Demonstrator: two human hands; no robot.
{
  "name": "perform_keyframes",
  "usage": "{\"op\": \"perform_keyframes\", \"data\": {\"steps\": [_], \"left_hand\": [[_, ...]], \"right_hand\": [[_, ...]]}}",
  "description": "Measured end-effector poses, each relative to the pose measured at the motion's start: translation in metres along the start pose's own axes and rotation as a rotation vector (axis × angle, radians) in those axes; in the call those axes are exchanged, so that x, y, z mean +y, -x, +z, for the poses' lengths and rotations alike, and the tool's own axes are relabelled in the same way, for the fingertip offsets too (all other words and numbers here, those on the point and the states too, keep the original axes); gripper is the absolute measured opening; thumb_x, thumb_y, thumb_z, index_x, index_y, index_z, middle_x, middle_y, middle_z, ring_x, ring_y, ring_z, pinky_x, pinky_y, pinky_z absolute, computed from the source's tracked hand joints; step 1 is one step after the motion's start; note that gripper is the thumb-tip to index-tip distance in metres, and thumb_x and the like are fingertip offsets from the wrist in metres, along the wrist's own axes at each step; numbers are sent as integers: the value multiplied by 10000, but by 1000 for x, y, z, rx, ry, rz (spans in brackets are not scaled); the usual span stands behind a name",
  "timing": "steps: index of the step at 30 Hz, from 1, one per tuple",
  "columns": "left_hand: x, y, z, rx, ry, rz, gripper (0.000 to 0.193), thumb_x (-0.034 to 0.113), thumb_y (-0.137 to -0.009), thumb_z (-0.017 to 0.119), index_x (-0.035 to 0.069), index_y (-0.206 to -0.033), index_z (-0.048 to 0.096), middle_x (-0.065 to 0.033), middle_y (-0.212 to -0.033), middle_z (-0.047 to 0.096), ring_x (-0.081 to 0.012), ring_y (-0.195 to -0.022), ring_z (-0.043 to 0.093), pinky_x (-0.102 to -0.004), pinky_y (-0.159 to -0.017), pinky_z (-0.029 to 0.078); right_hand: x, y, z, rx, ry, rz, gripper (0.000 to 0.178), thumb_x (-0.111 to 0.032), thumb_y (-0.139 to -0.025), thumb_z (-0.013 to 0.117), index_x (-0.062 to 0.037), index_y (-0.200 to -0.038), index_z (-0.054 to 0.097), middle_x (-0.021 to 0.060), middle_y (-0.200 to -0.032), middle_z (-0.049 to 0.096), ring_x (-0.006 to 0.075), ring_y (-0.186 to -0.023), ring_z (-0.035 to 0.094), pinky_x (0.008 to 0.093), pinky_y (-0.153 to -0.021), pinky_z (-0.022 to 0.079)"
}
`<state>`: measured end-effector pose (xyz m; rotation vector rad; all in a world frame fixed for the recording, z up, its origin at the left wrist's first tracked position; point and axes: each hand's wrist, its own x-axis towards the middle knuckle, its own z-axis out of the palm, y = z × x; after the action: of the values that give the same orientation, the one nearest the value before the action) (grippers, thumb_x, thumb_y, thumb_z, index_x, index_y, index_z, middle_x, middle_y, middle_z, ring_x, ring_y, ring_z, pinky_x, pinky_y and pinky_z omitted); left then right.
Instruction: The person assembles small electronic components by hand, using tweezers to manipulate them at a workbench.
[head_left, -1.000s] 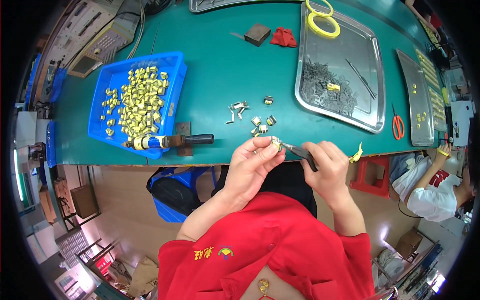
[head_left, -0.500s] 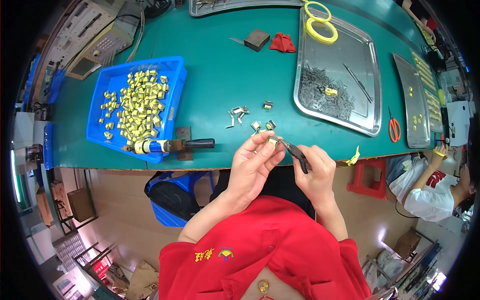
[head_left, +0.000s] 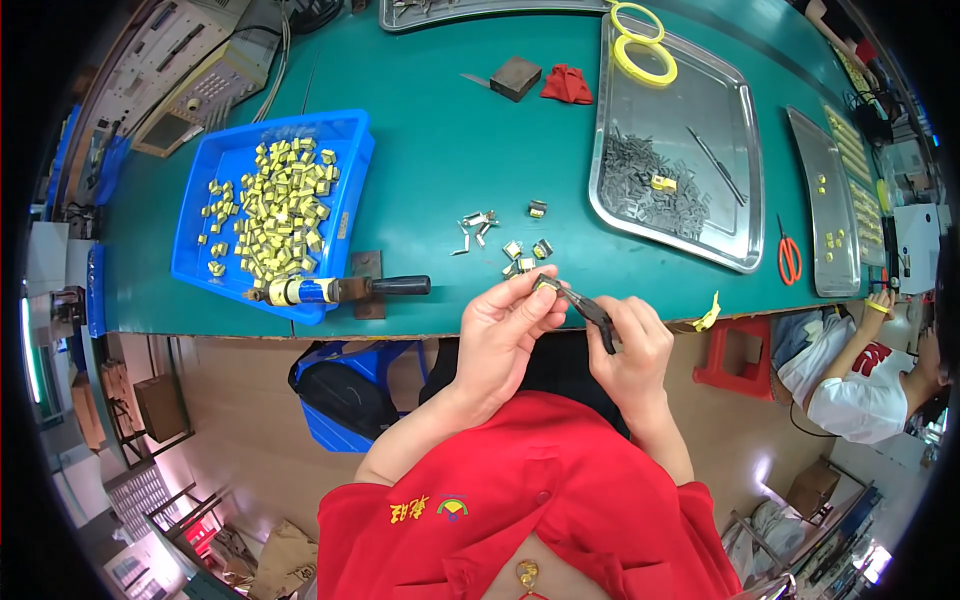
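The small yellow-and-grey block-shaped component (head_left: 545, 284) is held just off the near edge of the green table (head_left: 440, 150), pinched between the thumb and fingertips of the left hand (head_left: 505, 335), whose fingers are pressed together around it. It lies at the far right tip of that hand, and the dark slim pliers (head_left: 590, 310) reach it from the right, their long axis slanting from the right hand (head_left: 632, 350) up and left to the part, tips touching or just beside it; I cannot tell which. The right hand's fingers are curled tight on the pliers' handles. On the table just beyond lie about 5 similar loose small metal parts (head_left: 505, 240); further left are a black-handled tool (head_left: 340, 290) and a blue plastic tray of yellow components (head_left: 275, 200); to the right, a steel tray (head_left: 680, 150).
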<state>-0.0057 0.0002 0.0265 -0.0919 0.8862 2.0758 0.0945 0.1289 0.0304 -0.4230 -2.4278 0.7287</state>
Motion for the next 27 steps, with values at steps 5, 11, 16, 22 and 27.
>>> {"op": "perform_keyframes", "data": {"steps": [5, 11, 16, 22, 27], "left_hand": [[-2, 2, 2, 4, -99, 72, 268, 62, -923, 602, -39, -1172, 595, -92, -1013, 663, -129, -857, 649, -258, -786, 548], [-2, -2, 3, 55, -40, 39, 253, 57, -940, 566, -30, -1175, 601, -88, -1018, 658, -120, -851, 648, -242, -766, 548], [-1, -3, 6, 72, -18, 16, 252, 64, -941, 568, -35, -1171, 599, -85, -1000, 658, -122, -848, 648, -246, -772, 548], [-8, -2, 6, 50, -2, -1, 255, 67, -935, 579, -30, -1170, 600, -94, -1002, 660, -128, -852, 649, -256, -780, 547], [-7, -6, 4, 88, -90, 108, 268, 53, -916, 605, -31, -1171, 603, -101, -985, 667, -141, -863, 653, -261, -788, 547]], "right_hand": [[3, -3, 3, 42, 27, -38, 225, 52, -657, 706, -28, -848, 617, 82, -652, 521, 262, -554, 515, 345, -514, 418], [1, -5, 4, 56, 89, -35, 241, 53, -638, 700, -35, -847, 617, 83, -659, 528, 265, -566, 527, 353, -519, 423], [1, -10, 6, 51, 96, -36, 235, 51, -642, 700, -40, -842, 617, 84, -654, 523, 264, -562, 525, 355, -515, 419], [2, -5, 5, 34, 138, 0, 237, 2, -621, 710, -58, -833, 622, 77, -681, 520, 266, -591, 543, 366, -521, 433], [3, -3, 3, 38, 111, -7, 203, 29, -687, 718, -30, -855, 620, 91, -648, 529, 263, -564, 534, 346, -510, 427]]}}
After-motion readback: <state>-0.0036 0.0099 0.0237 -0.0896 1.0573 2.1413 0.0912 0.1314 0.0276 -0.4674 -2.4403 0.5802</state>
